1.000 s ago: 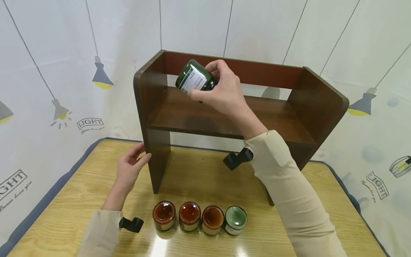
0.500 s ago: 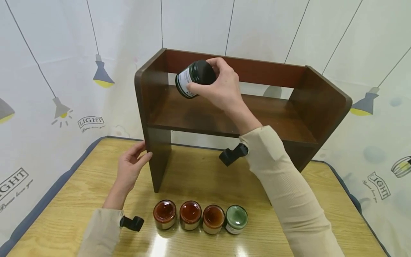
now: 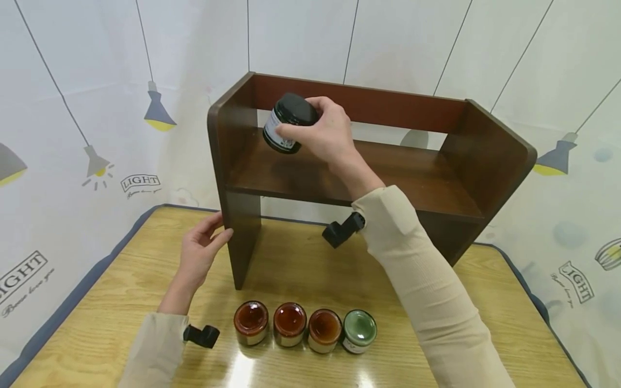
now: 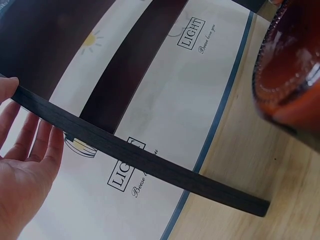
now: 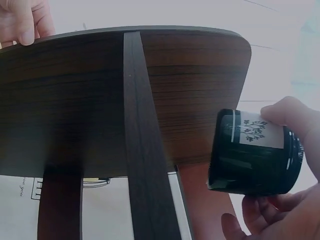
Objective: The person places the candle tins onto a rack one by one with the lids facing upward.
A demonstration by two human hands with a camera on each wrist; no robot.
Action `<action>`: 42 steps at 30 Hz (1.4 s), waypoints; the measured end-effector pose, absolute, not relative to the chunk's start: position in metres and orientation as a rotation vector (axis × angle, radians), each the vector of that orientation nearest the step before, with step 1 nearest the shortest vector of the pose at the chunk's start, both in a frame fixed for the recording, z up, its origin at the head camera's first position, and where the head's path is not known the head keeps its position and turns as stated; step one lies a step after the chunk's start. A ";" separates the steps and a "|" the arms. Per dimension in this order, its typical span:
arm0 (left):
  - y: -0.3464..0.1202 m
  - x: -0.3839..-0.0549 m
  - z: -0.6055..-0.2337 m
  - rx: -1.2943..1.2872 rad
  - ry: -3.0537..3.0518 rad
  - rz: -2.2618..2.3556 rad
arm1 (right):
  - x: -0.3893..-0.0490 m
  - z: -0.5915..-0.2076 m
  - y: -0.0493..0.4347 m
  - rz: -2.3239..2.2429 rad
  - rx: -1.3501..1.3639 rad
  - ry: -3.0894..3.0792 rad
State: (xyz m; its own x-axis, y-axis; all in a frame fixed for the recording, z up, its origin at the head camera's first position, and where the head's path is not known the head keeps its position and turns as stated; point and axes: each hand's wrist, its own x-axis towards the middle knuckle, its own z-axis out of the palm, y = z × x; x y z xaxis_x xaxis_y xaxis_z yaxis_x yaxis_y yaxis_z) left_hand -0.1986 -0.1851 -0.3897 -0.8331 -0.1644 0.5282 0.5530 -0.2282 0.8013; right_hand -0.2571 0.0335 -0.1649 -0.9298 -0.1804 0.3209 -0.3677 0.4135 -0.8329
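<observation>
My right hand [image 3: 327,132] grips a dark green glass jar [image 5: 252,160] with a black lid and a white label showing a plant drawing. The jar is tilted, lid toward the upper right in the head view, and held above the upper board of a dark brown wooden shelf [image 3: 407,172], toward its left end. My left hand [image 3: 201,248] holds the front edge of the shelf's left side panel [image 4: 150,160], thumb on one face and fingers on the other. In the right wrist view, fingers of the left hand [image 5: 25,22] show at the panel's edge.
In front of the shelf, three amber jars [image 3: 290,324] and a lighter green jar [image 3: 359,331] stand in a row on the wooden table [image 3: 121,302], glass bases up. A printed wall covering [image 3: 107,54] surrounds the table. Black camera mounts [image 3: 343,230] sit on both wrists.
The green jar has turned in my right hand, from base toward the camera to lid up and in view. It has shifted slightly left and down. The left hand keeps its hold.
</observation>
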 end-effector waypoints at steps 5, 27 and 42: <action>-0.185 -0.198 -0.390 -0.455 -1.572 -2.102 | -0.261 -0.167 0.030 1.574 0.505 -2.542; -0.182 -0.198 -0.390 -0.484 -1.579 -2.100 | -0.274 -0.179 0.017 1.553 0.594 -2.667; -0.182 -0.196 -0.390 -0.472 -1.574 -2.101 | -0.273 -0.182 0.014 1.628 0.658 -2.662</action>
State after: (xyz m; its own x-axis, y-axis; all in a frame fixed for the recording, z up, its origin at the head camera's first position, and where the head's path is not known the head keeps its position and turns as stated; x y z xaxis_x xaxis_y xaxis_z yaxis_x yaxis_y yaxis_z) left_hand -0.1962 -0.1820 -0.3898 -0.8306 -0.1625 0.5326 0.5568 -0.2314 0.7978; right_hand -0.2730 0.0144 -0.1823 -0.9139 -0.3681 0.1713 -0.3202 0.3940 -0.8615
